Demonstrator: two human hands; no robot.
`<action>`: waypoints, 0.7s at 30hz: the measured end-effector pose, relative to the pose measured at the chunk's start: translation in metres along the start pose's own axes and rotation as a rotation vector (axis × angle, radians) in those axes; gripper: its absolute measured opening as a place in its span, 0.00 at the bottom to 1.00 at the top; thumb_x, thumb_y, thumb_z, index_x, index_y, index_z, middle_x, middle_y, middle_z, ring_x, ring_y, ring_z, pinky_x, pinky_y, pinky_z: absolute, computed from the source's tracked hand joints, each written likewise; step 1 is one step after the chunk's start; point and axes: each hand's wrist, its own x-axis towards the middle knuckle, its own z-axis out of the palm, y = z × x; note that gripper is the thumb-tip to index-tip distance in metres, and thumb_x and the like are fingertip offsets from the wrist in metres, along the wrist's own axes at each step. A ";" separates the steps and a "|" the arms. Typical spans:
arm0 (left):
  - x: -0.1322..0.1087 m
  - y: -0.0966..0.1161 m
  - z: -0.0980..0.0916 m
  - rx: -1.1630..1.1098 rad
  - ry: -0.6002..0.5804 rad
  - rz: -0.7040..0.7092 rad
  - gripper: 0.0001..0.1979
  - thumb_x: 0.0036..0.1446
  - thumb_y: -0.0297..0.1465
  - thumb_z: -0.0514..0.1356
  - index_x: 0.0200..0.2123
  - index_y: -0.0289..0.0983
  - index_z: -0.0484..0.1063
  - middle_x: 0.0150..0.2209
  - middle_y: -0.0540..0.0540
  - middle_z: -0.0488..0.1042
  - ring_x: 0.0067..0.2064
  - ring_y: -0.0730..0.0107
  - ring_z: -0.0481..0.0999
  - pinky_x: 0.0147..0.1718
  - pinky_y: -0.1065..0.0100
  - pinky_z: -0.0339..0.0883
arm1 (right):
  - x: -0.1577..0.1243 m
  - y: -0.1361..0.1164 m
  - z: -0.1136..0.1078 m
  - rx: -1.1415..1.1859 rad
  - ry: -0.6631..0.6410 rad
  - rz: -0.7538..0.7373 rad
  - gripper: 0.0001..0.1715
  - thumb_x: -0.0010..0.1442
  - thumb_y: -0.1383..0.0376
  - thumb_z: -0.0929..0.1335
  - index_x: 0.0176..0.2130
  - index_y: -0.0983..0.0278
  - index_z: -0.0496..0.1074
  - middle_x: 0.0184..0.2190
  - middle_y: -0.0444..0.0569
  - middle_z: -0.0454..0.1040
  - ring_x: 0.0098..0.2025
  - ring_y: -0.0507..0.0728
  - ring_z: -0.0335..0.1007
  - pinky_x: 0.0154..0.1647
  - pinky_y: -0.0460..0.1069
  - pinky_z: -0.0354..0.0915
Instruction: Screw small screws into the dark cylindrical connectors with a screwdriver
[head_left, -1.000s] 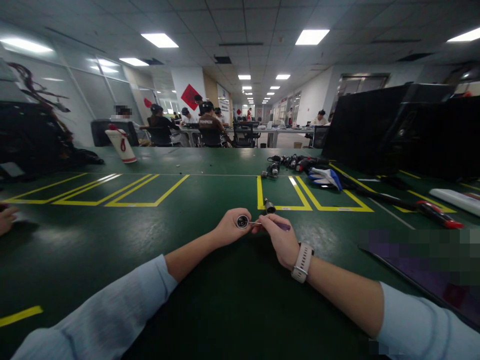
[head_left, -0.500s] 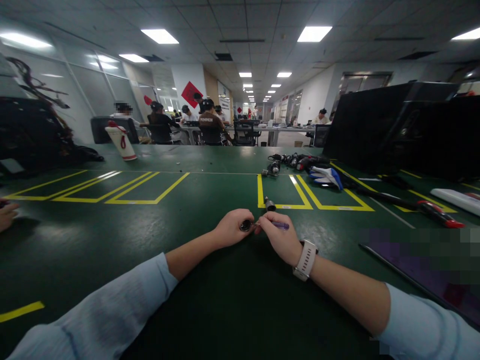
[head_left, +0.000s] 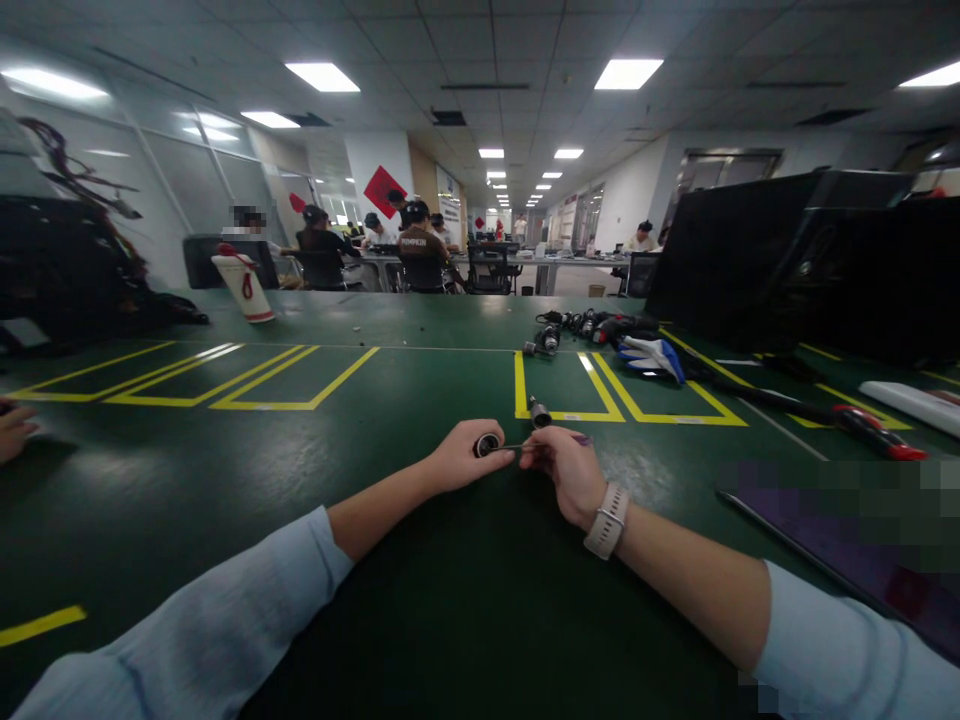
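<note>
My left hand (head_left: 459, 458) is closed around a small round black part (head_left: 486, 444) with a silver rim, held just above the green table (head_left: 225, 470). My right hand (head_left: 564, 468) pinches a thin tool with a purple handle (head_left: 579, 439), and its metal tip points left into the round part. A pale watch sits on my right wrist. A small grey cylinder (head_left: 538, 411) stands on the table just beyond my hands, on a yellow line.
Further back lie several small dark parts (head_left: 577, 325), blue and white gloves (head_left: 651, 354) and a red-handled tool (head_left: 870, 428). Black monitors (head_left: 787, 260) stand at the right. A white cup (head_left: 244, 288) stands far left. Another person's hand (head_left: 13, 430) rests at the left edge.
The round part has turned in my left hand, so its open face shows again. My right hand has shifted slightly up and right, with the tool still against the part.
</note>
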 end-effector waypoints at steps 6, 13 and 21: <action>-0.008 0.007 -0.006 0.116 -0.153 0.031 0.10 0.56 0.34 0.51 0.29 0.35 0.67 0.27 0.51 0.64 0.30 0.73 0.64 0.30 0.72 0.58 | 0.003 -0.005 -0.001 0.120 0.109 0.067 0.11 0.44 0.69 0.64 0.14 0.65 0.67 0.12 0.43 0.65 0.16 0.50 0.60 0.22 0.48 0.57; -0.025 0.024 -0.009 0.425 -0.264 0.120 0.08 0.58 0.30 0.49 0.31 0.35 0.67 0.30 0.48 0.68 0.32 0.70 0.66 0.32 0.69 0.58 | 0.006 -0.002 -0.006 0.184 0.099 0.055 0.15 0.46 0.67 0.63 0.12 0.64 0.64 0.10 0.43 0.60 0.18 0.50 0.59 0.24 0.48 0.58; -0.037 0.048 -0.009 0.832 -0.333 0.373 0.08 0.56 0.29 0.52 0.27 0.36 0.67 0.26 0.47 0.67 0.28 0.68 0.65 0.29 0.65 0.55 | 0.004 -0.003 -0.002 0.195 0.119 0.062 0.14 0.46 0.69 0.63 0.13 0.65 0.64 0.10 0.42 0.62 0.17 0.49 0.58 0.23 0.47 0.57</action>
